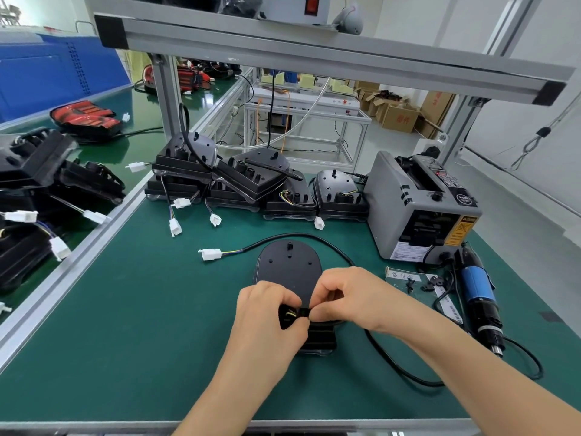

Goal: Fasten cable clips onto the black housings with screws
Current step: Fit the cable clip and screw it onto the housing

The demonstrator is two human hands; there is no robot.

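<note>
Near the middle of the bench, a little in from the front edge: a black housing, flat on the green mat, rounded end toward the far edge. Over its near end, both hands close together. Left hand with fingers curled, gripping the housing's near part, yellow wire strands visible just beside the thumb. Right hand with thumb and forefinger closed in a pinch on a small black cable clip, held against the housing between the two hands. Seating of the clip hidden by the fingers.

From under the right hand, a black cable looping round the housing's far end and out to a white connector on the mat to the left.

Toward the right edge: a paper slip bearing a few loose clips, and just beside it an electric screwdriver with a blue body, lying on its side, tip toward the front edge. Behind that, at the far right corner, a grey tape dispenser. Along the far edge, a row of further housings, some stacked and tilted, white plugs trailing onto the mat. Past the left edge, on a neighbouring green surface, a heap of housings and, farther off, a red lamp unit.
</note>
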